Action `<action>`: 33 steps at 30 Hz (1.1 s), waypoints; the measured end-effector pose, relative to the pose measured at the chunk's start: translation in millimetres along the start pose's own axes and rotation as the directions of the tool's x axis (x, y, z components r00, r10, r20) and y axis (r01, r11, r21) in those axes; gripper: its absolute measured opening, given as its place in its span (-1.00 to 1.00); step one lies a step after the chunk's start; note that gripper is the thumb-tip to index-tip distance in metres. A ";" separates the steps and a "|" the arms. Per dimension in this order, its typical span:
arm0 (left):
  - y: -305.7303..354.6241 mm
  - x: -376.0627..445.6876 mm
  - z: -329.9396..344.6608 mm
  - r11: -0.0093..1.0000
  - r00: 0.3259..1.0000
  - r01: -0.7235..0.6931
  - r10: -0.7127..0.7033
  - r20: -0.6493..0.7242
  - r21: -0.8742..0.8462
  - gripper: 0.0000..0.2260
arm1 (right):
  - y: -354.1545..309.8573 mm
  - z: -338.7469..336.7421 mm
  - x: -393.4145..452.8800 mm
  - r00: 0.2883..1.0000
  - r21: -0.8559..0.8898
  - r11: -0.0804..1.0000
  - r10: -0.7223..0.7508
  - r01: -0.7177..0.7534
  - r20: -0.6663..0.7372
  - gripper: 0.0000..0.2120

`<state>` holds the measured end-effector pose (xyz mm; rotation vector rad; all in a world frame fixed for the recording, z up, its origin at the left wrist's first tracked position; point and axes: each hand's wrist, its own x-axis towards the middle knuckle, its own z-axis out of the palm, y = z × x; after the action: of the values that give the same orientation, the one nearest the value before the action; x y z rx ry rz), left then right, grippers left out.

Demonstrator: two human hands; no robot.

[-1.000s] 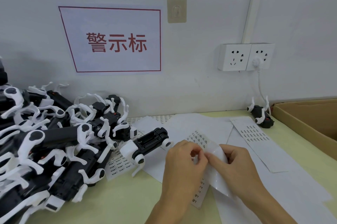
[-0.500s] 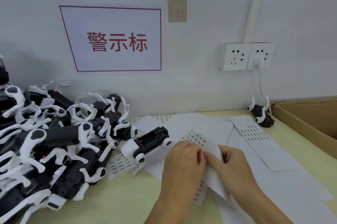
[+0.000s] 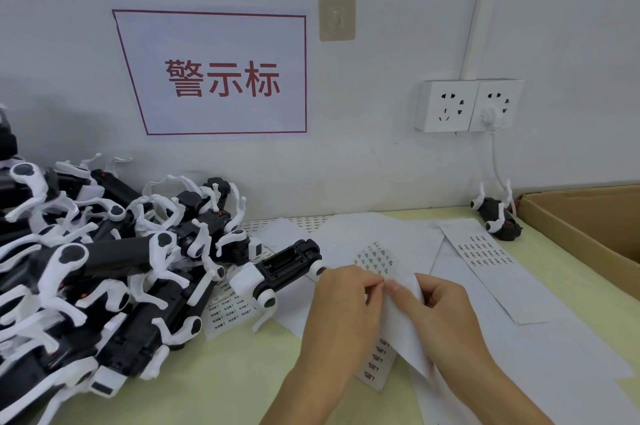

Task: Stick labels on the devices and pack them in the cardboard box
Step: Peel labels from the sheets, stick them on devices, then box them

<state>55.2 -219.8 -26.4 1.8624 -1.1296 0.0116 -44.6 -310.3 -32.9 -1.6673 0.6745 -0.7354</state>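
Hands (image 3: 391, 307) closer together over label sheet (image 3: 377, 260), pinched label itself hidden.

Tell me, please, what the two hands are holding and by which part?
Both hands, left hand and right hand, pinch the label sheet at its curled-up edge.

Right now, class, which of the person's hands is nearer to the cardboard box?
Right. The right hand is on the box side of the label sheet; the left hand is farther away, nearer the pile of devices.
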 end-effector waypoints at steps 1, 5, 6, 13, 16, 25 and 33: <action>-0.6 -0.6 1.3 1.000 1.000 0.001 -0.001 -0.009 0.014 -0.70 | -0.1 0.2 -0.1 1.000 0.001 1.000 -0.003 0.003 0.005 -0.75; -0.9 -1.5 5.1 0.999 0.996 -0.001 0.006 -0.089 0.051 -0.75 | 0.8 1.2 -0.9 0.999 0.018 1.000 -0.012 0.012 0.031 -0.73; -0.5 -1.6 5.5 0.999 0.994 0.003 0.002 -0.105 0.053 -0.76 | 1.1 1.5 -1.2 0.999 0.019 1.000 -0.017 0.016 0.036 -0.73; 4.3 -1.3 -0.7 0.986 0.984 0.100 -0.119 -0.134 -0.135 -0.87 | 0.9 2.7 -3.1 0.999 0.064 0.998 -0.014 0.011 0.034 -0.72; 4.7 0.7 -4.7 0.932 0.971 0.192 -0.226 -0.080 -0.308 -0.82 | 2.1 2.6 -0.8 1.000 0.106 0.994 0.019 -0.021 0.023 -0.74; 6.8 1.7 -4.5 0.932 0.987 0.108 -0.143 -0.075 -0.346 -0.86 | -2.3 -8.1 3.5 1.000 0.166 0.986 0.010 -0.014 0.020 -0.91; 3.2 3.8 -7.9 0.991 0.991 -0.090 0.079 -0.109 -0.101 -0.92 | -4.3 -14.9 5.1 0.997 0.239 0.970 0.025 -0.043 0.078 -0.87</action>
<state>58.5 -217.4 -18.0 1.7002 -1.1145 0.0946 -52.4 -322.6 -25.5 -1.4498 0.5378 -0.6983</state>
